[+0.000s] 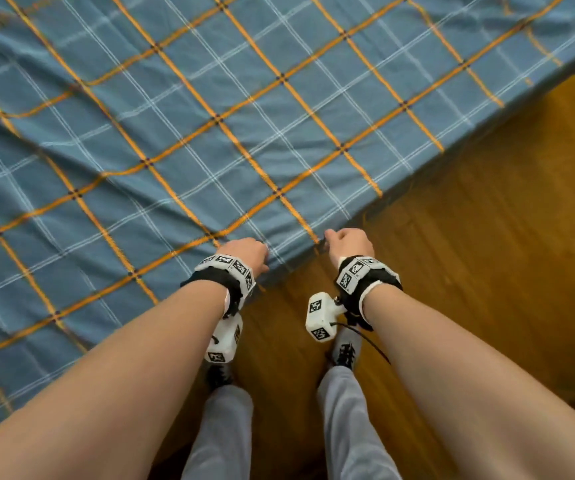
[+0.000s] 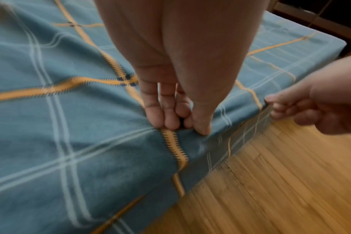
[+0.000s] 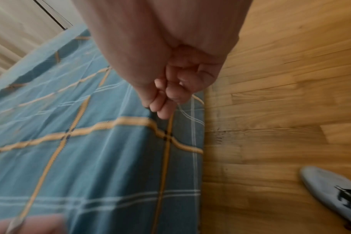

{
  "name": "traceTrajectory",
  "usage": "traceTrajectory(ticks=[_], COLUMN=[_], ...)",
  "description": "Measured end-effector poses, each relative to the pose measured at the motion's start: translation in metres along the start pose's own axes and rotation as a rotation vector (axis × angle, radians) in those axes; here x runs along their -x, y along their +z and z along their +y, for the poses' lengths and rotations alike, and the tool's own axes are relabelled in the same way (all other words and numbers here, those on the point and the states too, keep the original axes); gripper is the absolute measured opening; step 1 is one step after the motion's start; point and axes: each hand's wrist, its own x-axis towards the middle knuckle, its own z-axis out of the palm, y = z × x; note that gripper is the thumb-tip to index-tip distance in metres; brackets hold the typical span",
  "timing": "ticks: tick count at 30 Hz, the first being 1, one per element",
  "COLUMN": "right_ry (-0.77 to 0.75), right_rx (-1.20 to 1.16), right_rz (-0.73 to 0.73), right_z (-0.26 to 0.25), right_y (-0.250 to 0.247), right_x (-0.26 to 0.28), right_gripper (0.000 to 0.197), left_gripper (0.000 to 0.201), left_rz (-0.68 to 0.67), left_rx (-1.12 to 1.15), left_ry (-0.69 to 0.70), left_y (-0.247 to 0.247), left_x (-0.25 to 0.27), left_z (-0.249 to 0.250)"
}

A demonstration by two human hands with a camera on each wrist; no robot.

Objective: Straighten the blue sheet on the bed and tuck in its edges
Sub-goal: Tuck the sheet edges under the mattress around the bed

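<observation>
Standing over the bed, head view: I had both arms stretched down to the near corner of the bed, where the blue sheet with its orange and white checks covered the mattress and lay creased toward the left.
Left hand, head view: my left hand sat knuckles-up on the sheet's edge at the corner, fingers curled down into the cloth.
Right hand, head view: my right hand was just beside it, past the corner, curled with the thumb pressed to the cloth edge.
Floor, head view: the wooden floor ran along the bed's side, and my grey trouser legs and grey shoes stood on it below my wrists.
Left hand, left wrist view: my fingers and thumb were bunched together, pinching a small fold of the sheet right on the top edge of the mattress, next to an orange stripe.
Right hand, left wrist view: my right hand showed at the side, fingers curled round the cloth where it hung over the bed's side.
Right hand, right wrist view: the picture was blurred, but my hand was closed tightly, fingertips gripping the sheet at its upper edge.
Sheet, right wrist view: the cloth hung down the bed's side to the floor.
Shoe, right wrist view: one grey shoe rested on the boards, well apart from the bed.
</observation>
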Motion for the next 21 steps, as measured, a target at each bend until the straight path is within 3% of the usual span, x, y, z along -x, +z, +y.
traceTrajectory(ticks=[6,9,11,13,18,21], right_ry=[0.083,0.081,0.048,-0.013,0.019,0.076], right_rx=[-0.079,-0.274,-0.281,-0.227,-0.171,-0.087], right_rz=[-0.068,-0.174,-0.209,-0.165,-0.086,-0.055], right_z=[0.027,0.015,0.003,-0.005,0.007,0.026], right_y=[0.014,0.025,0.031,0.036,0.045,0.049], right_x=[0.031,0.043,0.041,0.036,0.034,0.034], right_gripper=[0.036,0.043,0.047,0.039,0.032,0.032], left_gripper=[0.019,0.027,0.033,0.042,0.072,0.078], left_rz=[-0.098,-0.004,0.081,0.145,0.344,0.266], left_rx=[-0.038,-0.026,0.046,0.112,0.262,0.452], left_ry=[0.067,0.016,-0.02,-0.073,-0.41,-0.688], left_y=[0.016,0.027,0.035,0.042,0.052,0.057], left_x=[0.024,0.032,0.034,0.039,0.052,0.055], left_z=[-0.005,-0.01,-0.011,-0.011,-0.028,-0.051])
